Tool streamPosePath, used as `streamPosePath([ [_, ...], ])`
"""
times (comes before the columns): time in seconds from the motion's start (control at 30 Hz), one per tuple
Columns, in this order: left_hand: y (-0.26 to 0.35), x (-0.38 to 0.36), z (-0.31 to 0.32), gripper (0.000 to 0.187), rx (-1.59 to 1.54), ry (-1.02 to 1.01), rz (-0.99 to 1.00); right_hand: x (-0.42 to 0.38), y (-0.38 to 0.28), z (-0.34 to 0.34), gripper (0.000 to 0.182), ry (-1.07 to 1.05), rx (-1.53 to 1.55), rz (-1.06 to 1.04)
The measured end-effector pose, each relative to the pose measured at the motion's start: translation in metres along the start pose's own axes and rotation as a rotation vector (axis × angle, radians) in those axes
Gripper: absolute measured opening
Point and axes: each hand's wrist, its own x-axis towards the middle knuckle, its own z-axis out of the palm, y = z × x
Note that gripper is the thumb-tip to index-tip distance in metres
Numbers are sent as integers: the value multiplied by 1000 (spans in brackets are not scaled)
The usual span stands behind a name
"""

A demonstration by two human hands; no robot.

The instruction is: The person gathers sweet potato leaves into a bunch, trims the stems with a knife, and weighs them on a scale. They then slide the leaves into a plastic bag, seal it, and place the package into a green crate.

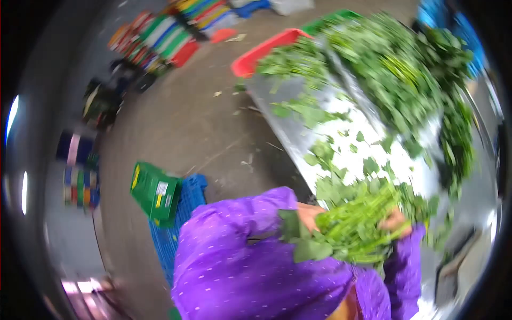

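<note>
A bunch of leafy green vegetables (pixel 357 224) with pale green stems is held close in front of the purple jacket. My left hand (pixel 309 215) grips its left side, with the fingers partly covered by leaves. On the opposite side, my right hand (pixel 395 222) is closed round the stems. Just beyond the bunch, loose leaves (pixel 369 166) lie scattered over a shiny metal table (pixel 298 140). The picture is somewhat blurred.
A large heap of greens (pixel 384 69) covers the table's far part. A red crate (pixel 250 61) stands at its far left end. On the floor to the left, a green crate (pixel 154 193) sits by a blue pallet (pixel 186 213). Stacked coloured crates (pixel 162 34) stand farther back.
</note>
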Motion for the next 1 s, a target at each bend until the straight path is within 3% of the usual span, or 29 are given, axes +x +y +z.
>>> streamPosePath([
  [0.03, -6, 5, -4, 68, 27, -55, 41, -6, 0, 10, 25, -9, -280, -46],
  [0.07, -47, 13, -24, 68, 130, -136, 261, -21, -1, 17, 24, -12, -545, -109],
  [0.13, -62, 17, -31, 71, 38, -122, 307, -43, 1, 16, 23, -5, -1048, -272],
  [0.2, -84, 23, -40, 74, 55, -69, 333, -49, 4, 13, 22, 147, -962, -221],
  [0.27, -141, 35, -65, 75, 62, -31, 355, -56, 6, 38, 22, 131, -960, -332],
  [0.37, -263, 126, -142, 48, 520, 48, 637, -57, 5, 21, 24, 158, -1021, -321],
  [0.43, -260, 116, -144, 48, 526, 78, 636, -57, 1, 14, 25, 196, -1128, -308],
  [0.53, -250, 111, -140, 48, 518, 145, 626, -58, -8, 40, 24, 228, -1538, -646],
  [0.57, -247, 116, -137, 48, 516, 167, 623, -64, -12, 40, 23, 396, -1650, -545],
  [0.67, -240, 114, -131, 47, 510, 234, 611, -58, -17, 7, 22, 687, -1507, -886],
  [0.7, -235, 112, -131, 47, 509, 254, 607, -42, -18, -46, 23, 628, -856, -1139],
  [0.73, -234, 111, -127, 47, 506, 273, 602, -59, -36, -46, 27, 904, -1015, -941],
  [0.8, -232, 105, -124, 47, 509, 314, 595, -76, -52, -32, 31, 980, -1137, -694],
  [0.87, -228, 110, -118, 47, 511, 361, 579, -60, -32, -19, 39, 638, -1195, -722],
  [1.0, -213, 95, -116, 47, 502, 438, 548, -43, -10, -35, 44, 363, -845, -608],
])
